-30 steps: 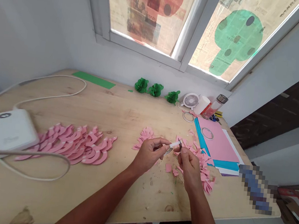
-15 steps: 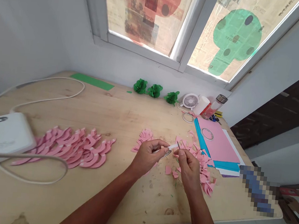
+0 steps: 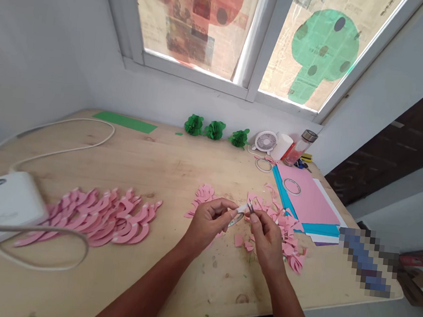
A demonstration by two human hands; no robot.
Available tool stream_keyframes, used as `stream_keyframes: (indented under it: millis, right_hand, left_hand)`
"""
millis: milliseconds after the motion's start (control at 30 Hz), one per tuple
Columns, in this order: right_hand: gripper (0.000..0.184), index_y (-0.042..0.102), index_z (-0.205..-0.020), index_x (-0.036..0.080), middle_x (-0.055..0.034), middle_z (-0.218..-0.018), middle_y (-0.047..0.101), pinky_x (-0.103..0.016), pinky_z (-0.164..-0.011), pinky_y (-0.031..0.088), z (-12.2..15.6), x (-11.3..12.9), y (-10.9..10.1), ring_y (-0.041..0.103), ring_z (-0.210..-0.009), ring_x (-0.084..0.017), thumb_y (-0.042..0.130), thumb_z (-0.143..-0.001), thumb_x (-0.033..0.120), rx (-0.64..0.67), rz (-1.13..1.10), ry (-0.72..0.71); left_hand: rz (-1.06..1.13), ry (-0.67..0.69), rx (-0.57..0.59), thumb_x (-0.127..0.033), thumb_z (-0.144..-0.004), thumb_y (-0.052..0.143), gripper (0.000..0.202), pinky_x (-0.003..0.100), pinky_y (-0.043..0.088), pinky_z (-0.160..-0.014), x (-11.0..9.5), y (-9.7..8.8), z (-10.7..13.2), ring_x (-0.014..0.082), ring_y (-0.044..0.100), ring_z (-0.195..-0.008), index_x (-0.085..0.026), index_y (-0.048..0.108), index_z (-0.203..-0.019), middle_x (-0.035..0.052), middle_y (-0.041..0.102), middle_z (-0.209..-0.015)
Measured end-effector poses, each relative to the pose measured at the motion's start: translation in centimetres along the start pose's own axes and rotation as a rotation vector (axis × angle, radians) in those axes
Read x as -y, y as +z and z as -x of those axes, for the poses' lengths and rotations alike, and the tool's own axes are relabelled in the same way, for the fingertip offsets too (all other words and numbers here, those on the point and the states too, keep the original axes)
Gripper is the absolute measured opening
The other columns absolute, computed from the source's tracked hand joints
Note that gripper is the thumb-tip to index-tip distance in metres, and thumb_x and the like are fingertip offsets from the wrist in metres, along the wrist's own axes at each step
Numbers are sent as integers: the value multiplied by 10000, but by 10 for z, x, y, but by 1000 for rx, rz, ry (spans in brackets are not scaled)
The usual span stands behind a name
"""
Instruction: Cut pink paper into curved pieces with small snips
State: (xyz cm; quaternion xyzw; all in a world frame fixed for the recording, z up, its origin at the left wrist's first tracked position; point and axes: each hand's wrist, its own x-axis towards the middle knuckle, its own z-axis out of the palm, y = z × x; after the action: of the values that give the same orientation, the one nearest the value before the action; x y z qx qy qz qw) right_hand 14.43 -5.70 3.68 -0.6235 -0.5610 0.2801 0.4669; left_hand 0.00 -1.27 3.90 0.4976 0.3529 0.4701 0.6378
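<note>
My left hand (image 3: 210,220) is closed around a small roll of tape (image 3: 236,219), with a short white strip (image 3: 241,209) pulled out from it. My right hand (image 3: 267,233) pinches a thin dark tool, perhaps small scissors or tweezers (image 3: 251,206), at the end of that strip. Both hands hover just above the wooden table (image 3: 165,169), over scattered pink paper scraps (image 3: 286,237). A small stack of pink curved cut-outs (image 3: 202,196) lies just beyond my left hand.
A fan of pink curved paper pieces (image 3: 103,215) lies at left beside a white box (image 3: 0,204) with a cable (image 3: 64,150). Pink and blue sheets (image 3: 305,203) lie at right. Green paper balls (image 3: 214,128), a small fan (image 3: 266,141) and a bottle (image 3: 298,148) stand by the wall.
The view has tilted a little, so the table things sit slightly lower. Both hands stay together with the tape strip between them; the right hand has edged slightly left.
</note>
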Motion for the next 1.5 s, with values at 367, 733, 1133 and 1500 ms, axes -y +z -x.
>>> stream_keyframes:
  millis: [367, 733, 1133, 1500]
  right_hand:
    - [332, 639, -947, 152, 2, -693, 571, -229, -555, 340, 1, 7, -1, 458, -613, -121, 452, -860, 412, 25, 12, -46]
    - [315, 629, -848, 150, 25, -592, 469, -221, -491, 288, 1, 8, 0, 393, -537, -104, 456, -855, 413, -24, 76, -65]
    - [325, 626, -877, 152, -1, -658, 570, -219, -515, 339, 2, 11, -3, 477, -574, -119, 452, -851, 426, 31, 185, -90]
    - [295, 613, -826, 172, -8, -641, 579, -232, -524, 362, 2, 14, -2, 504, -574, -131, 456, -849, 420, 23, 273, -155]
  left_hand:
    - [-31, 24, 57, -290, -715, 626, 172, 182, 315, -414, 8, -2, -2, 58, 398, -415, -135, 655, -786, -50, 452, -467]
    - [-47, 11, 71, -298, -712, 633, 170, 188, 330, -435, 7, -3, -2, 58, 389, -422, -141, 659, -771, -50, 443, -458]
    - [40, -6, 14, -319, -690, 652, 197, 183, 291, -412, 7, -2, 0, 54, 382, -412, -137, 640, -763, -55, 427, -462]
    - [28, -14, 40, -359, -665, 685, 248, 195, 342, -423, 11, -2, 0, 61, 406, -416, -143, 651, -782, -44, 465, -477]
